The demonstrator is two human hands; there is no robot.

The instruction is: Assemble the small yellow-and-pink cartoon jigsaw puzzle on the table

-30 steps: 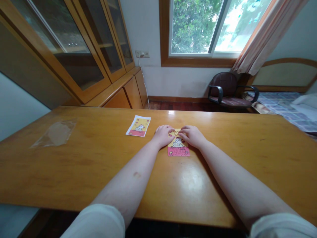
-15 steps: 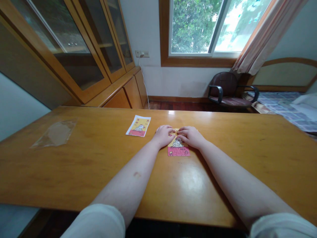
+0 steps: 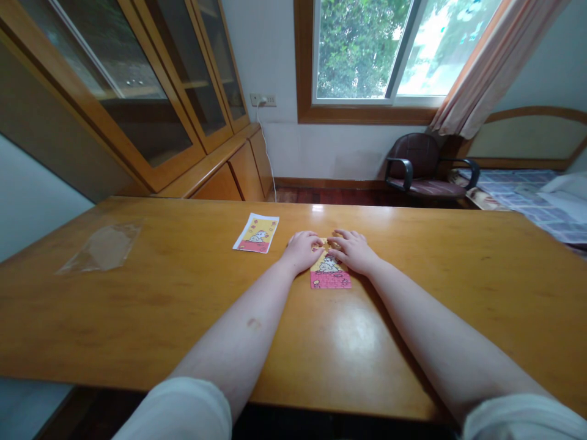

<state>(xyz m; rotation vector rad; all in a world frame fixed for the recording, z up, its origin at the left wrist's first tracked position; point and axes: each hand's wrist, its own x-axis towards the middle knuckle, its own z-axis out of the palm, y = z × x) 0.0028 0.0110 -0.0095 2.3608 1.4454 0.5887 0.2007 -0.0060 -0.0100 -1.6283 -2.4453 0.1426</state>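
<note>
A small jigsaw puzzle lies flat on the wooden table, yellow above and pink below, with a white cartoon animal in the middle. My left hand rests at its upper left edge, fingers bent and closed against it. Across from it, my right hand hovers over or touches the upper right part, its fingers spread. Between the hands, the upper yellow area shows gaps or loose pieces, too small to make out. My fingers hide part of the puzzle's top. Left of it lies a picture card with a matching design.
A clear plastic bag lies on the left of the wooden table. Beyond the table stand a glass-door cabinet, a dark armchair and a bed. A white cable hangs from the wall socket.
My right hand's fingers have lifted and spread apart, uncovering a little more of the puzzle's top. My left hand, the card and the bag stay where they were.
</note>
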